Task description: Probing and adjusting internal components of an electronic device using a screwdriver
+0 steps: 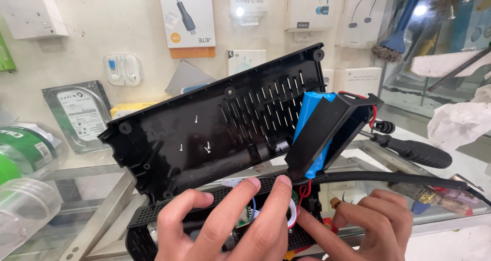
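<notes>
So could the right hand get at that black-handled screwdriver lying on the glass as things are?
Probably yes. The screwdriver lies in the open on the glass counter, just above the right hand, with only the black cable running between them, low enough to reach over.

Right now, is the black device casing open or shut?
Open. The black cover panel is lifted off the base, showing its inner side with loose screws; the blue battery and wires are exposed.

A glass counter [450, 179] carries a black-handled screwdriver [417, 152] and a black cable [399, 177]
</notes>
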